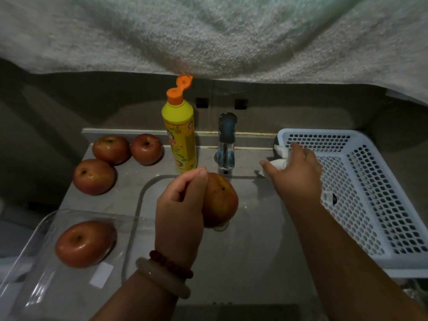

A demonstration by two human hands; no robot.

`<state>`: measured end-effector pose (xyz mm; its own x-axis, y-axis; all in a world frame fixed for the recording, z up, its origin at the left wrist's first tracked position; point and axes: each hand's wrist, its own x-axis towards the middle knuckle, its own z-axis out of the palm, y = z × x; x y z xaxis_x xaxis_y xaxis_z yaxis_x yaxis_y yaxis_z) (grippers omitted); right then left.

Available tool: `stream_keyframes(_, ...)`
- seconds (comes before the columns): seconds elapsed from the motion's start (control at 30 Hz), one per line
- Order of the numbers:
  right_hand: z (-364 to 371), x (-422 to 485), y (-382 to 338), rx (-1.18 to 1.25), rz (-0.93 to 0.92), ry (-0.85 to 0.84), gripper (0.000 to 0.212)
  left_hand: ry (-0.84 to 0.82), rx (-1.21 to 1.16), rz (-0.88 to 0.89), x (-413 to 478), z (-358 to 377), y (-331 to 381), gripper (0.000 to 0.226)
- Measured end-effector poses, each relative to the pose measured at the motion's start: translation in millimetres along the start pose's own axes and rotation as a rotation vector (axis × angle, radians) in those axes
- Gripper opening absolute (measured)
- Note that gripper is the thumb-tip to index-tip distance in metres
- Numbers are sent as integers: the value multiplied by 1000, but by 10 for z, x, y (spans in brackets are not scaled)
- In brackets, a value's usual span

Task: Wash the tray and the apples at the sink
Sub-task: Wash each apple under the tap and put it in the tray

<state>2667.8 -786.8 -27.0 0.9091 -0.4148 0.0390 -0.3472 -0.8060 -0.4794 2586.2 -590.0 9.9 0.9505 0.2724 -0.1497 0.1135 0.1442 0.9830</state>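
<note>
Basket [361, 205]: white, counter's right edge, likely for washed fruit.
Tray [34, 262]: clear, front-left corner, holds one apple [84, 243].
Three apples [111, 149]: back-left corner, probably awaiting washing.
Left hand [183, 205]: fingers curled round an apple [222, 202] over the sink [254, 251].
Right hand [294, 172]: fingers pinching white cloth [281, 158] beside the tap [227, 142].

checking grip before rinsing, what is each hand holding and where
The left hand grips an apple by its left side over the sink. The right hand holds a white cloth by its edge.
</note>
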Motion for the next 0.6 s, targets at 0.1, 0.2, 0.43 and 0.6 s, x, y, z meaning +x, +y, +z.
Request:
stream_keyframes(0.1,7,-21,-5,21,-11,-23,81,14,55,47,-17,-22,33,24)
stream_keyframes(0.2,6,-47,-20,10,-13,-20,78,35,48,32,-13,-52,24,20)
stream_keyframes(0.43,-13,-92,-69,-61,8,-51,85,55,67,85,-10,-130,-12,28)
stream_keyframes(0.6,24,-130,-112,-140,-27,-76,84,30,114,135,-44,-175,19,29)
